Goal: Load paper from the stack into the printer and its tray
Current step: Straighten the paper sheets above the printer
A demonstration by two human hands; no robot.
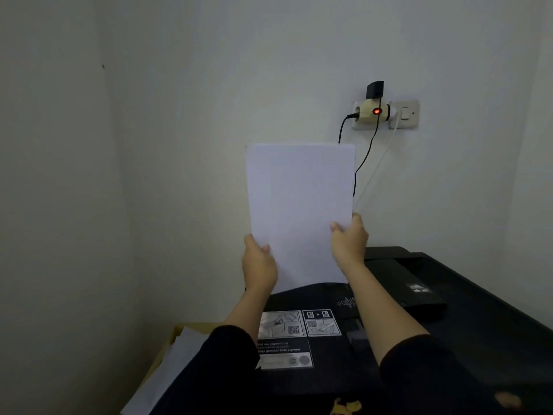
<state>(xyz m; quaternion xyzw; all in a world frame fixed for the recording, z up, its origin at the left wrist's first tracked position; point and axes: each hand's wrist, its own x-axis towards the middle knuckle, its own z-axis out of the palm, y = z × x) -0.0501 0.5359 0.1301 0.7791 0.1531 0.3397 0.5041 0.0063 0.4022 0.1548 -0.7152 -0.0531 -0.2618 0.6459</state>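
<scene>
With the left hand (258, 265) and right hand (350, 238) each pinching the upright paper sheaf (299, 211), square its edges before lowering it straight into the printer (419, 295).

Matt white paper (299, 205) (black plastic printer (419, 295))

Single head view, close above the printer (419, 295), facing the wall (209, 85)
</scene>
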